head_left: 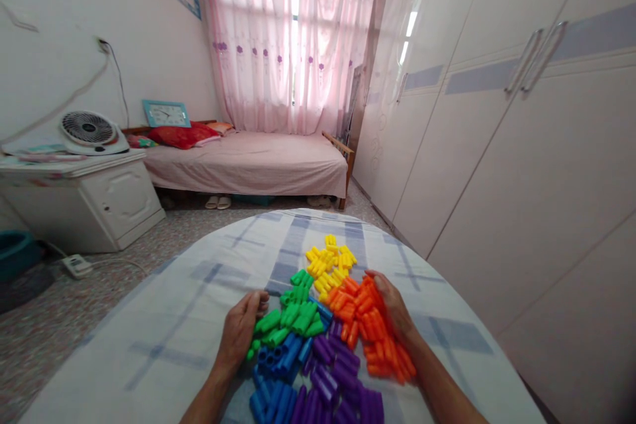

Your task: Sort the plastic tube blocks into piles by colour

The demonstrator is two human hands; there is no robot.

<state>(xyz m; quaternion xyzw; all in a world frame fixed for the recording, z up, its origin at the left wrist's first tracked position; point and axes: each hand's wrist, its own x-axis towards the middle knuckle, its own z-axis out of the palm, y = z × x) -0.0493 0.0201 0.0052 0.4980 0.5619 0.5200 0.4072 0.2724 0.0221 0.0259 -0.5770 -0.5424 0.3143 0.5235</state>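
Small plastic tube-like pieces lie in colour groups on the cloth-covered round table [199, 338]. My left hand [243, 326] rests on its edge at the left, its loosely curled fingers beside the green pieces [301, 317]; nothing shows in its grasp. On the other side, my right hand [392, 301] lies along the outer edge of the orange pieces [371, 318], touching them with its fingers extended. Yellow pieces [328, 265] form the farthest group. Closest to me are blue pieces [285, 354] and purple pieces [338, 371], partly cut off by the frame's bottom.
White wardrobes [497, 146] run along the right side. Beyond the table stands a bed [258, 159] in front of pink curtains [253, 33]. A white cabinet [124, 199] with a fan [89, 129] on top is at the left, and a power strip [78, 265] lies on the floor.
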